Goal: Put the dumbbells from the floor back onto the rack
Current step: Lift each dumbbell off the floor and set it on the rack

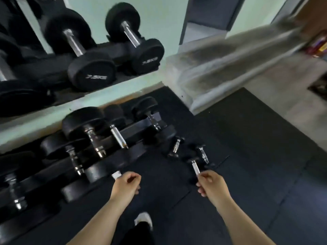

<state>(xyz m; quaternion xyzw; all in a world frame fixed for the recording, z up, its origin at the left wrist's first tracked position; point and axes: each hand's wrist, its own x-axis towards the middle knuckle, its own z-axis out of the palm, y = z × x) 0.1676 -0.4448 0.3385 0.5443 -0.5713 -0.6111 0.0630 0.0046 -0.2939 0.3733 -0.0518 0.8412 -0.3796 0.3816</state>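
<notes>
Three small black dumbbells with chrome handles lie on the dark floor mat right of the rack: one (176, 147) by the rack's end, one (203, 154) further right, and the nearest one (195, 167). My right hand (210, 186) is curled around the near end of that nearest dumbbell's handle. My left hand (126, 184) hangs with fingers curled and nothing in it, beside the front of the low rack tier (134, 128). The rack's upper tier (116, 50) carries two 7.5 kg dumbbells (92, 73).
Larger dumbbells (85, 124) fill the lower tier at left. A grey concrete step (221, 68) rises behind the mat at right. My white shoe (143, 220) stands on the mat between my arms. The picture is blurred by motion.
</notes>
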